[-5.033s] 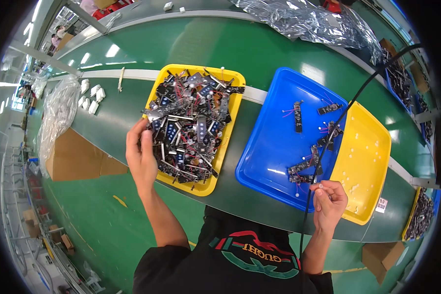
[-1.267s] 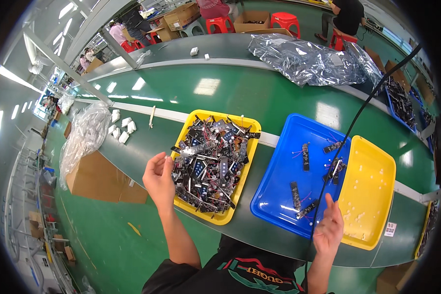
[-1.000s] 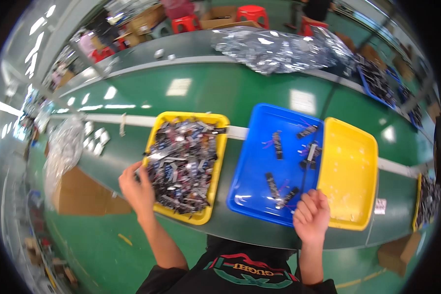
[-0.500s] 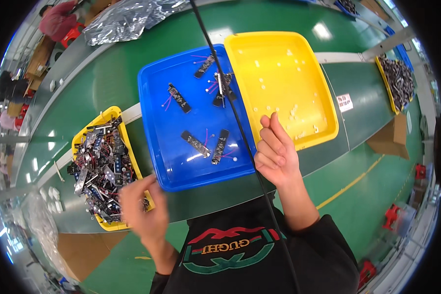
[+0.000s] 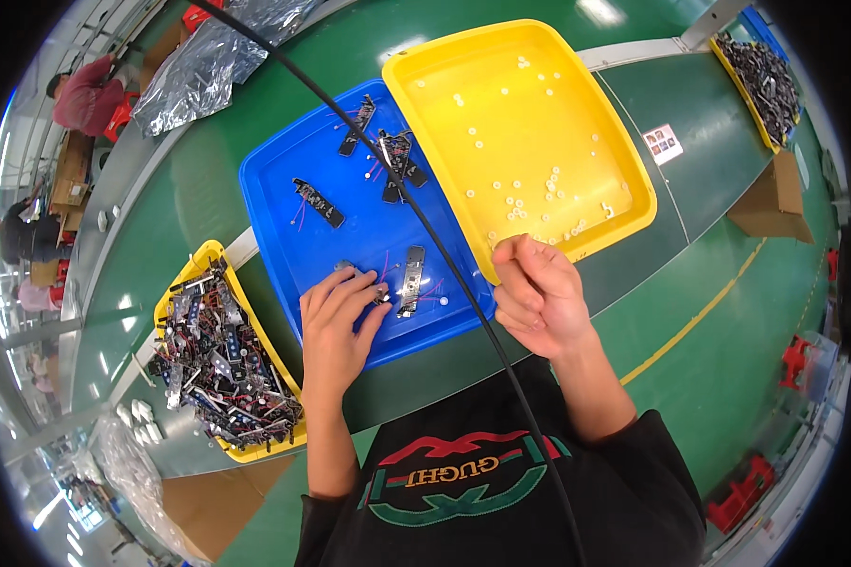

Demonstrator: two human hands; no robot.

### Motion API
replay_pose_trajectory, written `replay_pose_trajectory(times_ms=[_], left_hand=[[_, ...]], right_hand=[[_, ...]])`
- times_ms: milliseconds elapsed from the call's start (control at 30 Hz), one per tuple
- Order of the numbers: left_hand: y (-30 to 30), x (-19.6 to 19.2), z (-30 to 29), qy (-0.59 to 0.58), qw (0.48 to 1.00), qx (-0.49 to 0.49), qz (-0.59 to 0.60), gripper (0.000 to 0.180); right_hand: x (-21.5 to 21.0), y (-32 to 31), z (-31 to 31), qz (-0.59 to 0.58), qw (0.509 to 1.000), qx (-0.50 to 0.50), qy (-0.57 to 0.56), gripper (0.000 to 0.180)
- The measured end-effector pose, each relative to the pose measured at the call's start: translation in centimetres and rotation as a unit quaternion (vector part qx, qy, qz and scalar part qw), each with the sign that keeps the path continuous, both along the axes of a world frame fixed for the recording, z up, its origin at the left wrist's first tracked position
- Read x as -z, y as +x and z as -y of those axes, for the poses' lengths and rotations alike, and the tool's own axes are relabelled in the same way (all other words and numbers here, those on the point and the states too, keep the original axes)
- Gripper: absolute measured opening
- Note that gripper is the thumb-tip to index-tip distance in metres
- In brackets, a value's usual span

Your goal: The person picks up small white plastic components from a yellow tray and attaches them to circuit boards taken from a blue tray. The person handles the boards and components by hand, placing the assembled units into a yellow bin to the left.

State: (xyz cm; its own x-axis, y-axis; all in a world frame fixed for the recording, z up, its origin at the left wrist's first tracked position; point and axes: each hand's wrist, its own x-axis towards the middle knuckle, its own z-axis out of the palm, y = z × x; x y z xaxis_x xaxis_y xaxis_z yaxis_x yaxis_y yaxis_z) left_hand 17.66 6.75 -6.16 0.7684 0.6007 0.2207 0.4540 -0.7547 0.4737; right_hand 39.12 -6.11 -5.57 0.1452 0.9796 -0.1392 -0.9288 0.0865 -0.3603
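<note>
- On the near edge of the green conveyor belt (image 5: 255,132), we see a blue tray (image 5: 284,189) and a yellow tray (image 5: 624,170) side by side, rims touching; bare belt lies open beyond them and to the right.
- Our left hand (image 5: 336,326) rests inside the blue tray at its near rim, fingers spread, tips touching a small dark part (image 5: 345,269) just beside a dark circuit strip (image 5: 409,281).
- Our right hand (image 5: 539,298) hovers at the yellow tray's near corner, fingers curled together as if pinching; what they hold we cannot tell.
- Small white beads (image 5: 525,203) scatter over the yellow tray's floor.
- A second yellow tray (image 5: 203,260), heaped with dark parts, sits well to the left.
- A small white label (image 5: 665,144) with coloured squares lies on the belt right of the yellow tray; a brown cardboard box (image 5: 771,203) stands beyond it.
- Against half a second ago, our left hand has come from the heaped tray into the blue one.
</note>
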Motion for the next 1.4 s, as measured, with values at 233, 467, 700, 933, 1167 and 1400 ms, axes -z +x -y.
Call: replay_pose_trajectory(times_ms=[233, 467, 700, 933, 1167, 1400], left_hand=[[-0.3, -1.8, 0.6, -0.459, 0.759, -0.153, 0.435, 0.016], [0.6, -3.7, 2.3, -0.606, 0.611, -0.139, 0.490, 0.015], [1.2, -5.2, 3.5, -0.492, 0.703, -0.166, 0.485, 0.018], [1.9, -5.5, 4.6, -0.350, 0.795, -0.163, 0.468, 0.025], [2.3, -5.2, 4.8, -0.254, 0.830, -0.144, 0.475, 0.041], [2.7, -5.3, 4.9, -0.181, 0.864, -0.090, 0.461, 0.045]], right_hand=[[-1.1, -0.7, -0.3, 0.059, 0.993, -0.046, -0.088, 0.026], [-2.3, -2.3, -1.0, 0.078, 0.992, -0.079, -0.067, 0.025], [-1.8, -3.5, -1.1, 0.171, 0.982, -0.078, -0.020, 0.021], [-3.5, -5.2, -1.5, 0.270, 0.963, 0.004, -0.008, 0.018], [-3.4, -5.3, -2.2, 0.495, 0.860, 0.101, 0.071, 0.016], [-3.5, -5.8, -2.1, 0.466, 0.876, 0.117, 0.035, 0.014]])
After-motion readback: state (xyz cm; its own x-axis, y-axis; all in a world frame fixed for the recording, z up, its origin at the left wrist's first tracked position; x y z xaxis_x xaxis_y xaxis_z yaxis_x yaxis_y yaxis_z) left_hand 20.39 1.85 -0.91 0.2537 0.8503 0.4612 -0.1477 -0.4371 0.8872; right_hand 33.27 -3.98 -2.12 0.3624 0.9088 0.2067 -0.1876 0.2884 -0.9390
